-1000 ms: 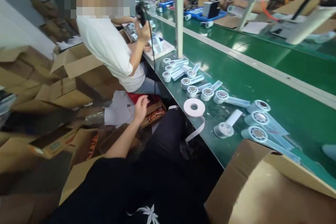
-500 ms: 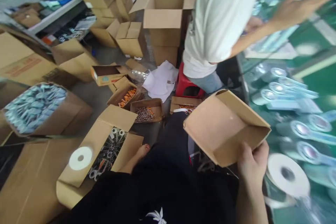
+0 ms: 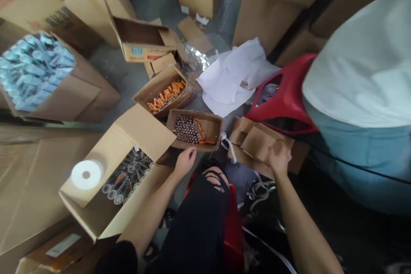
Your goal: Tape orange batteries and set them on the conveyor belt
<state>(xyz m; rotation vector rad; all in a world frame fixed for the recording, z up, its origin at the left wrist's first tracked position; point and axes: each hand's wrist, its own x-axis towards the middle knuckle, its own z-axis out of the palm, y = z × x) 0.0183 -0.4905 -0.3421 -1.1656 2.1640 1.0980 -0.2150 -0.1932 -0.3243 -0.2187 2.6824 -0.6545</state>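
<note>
My left hand (image 3: 186,161) is at the near rim of a small cardboard box (image 3: 210,130) of dark round pieces and several orange ones. Its fingers are curled together; whether they pinch the rim or anything else is hidden. Down by the red stool (image 3: 285,94), my right hand (image 3: 280,157) has its fingers closed on a small open cardboard box (image 3: 257,141), whose visible inside looks bare. Behind the left hand's box stands another box (image 3: 146,92) with orange and dark pieces.
At left, an open carton (image 3: 138,126) holds clear round-ended items, with a white roll (image 3: 86,174) on its flap. A taller box (image 3: 93,98) is full of bluish wrapped items. White sheets (image 3: 227,77) lie on the floor. A person in a white shirt (image 3: 362,64) sits close at right.
My view has swung down toward the floor. My right hand has lowered the small cardboard box from beside the table to the floor by the stool. My left hand has reached forward.
</note>
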